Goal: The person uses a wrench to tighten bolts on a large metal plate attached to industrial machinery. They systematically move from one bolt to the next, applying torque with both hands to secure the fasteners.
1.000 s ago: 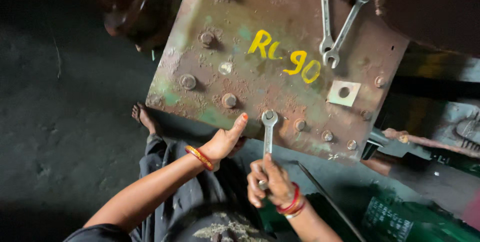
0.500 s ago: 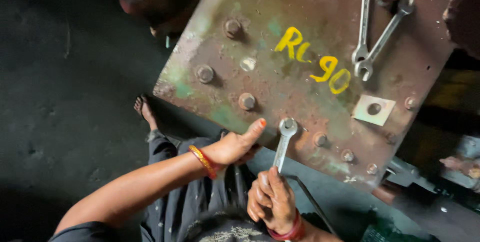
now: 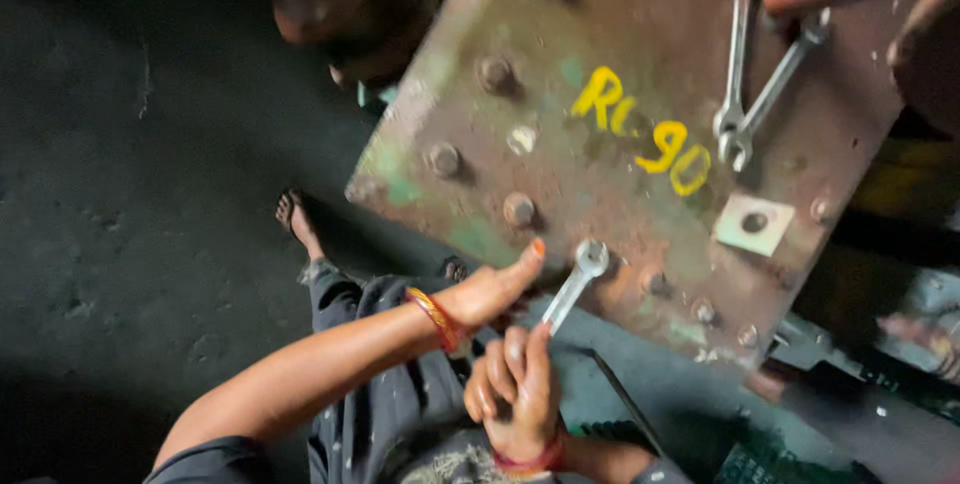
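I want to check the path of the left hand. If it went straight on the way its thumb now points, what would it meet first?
The left hand points its thumb up and right, at the ring end of the spanner that the right hand holds against the rusty green plate. It would probably meet that ring end first, though depth is unclear.

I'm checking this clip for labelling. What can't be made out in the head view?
- Bolt under the spanner: the ring end covers it.
- Right hand: its fingers wrap the spanner's handle end, hiding it.
- Left hand: its palm side faces the rusty plate, so contact is unclear.
- Two spare spanners: upper ends cut by the top edge and a pipe.
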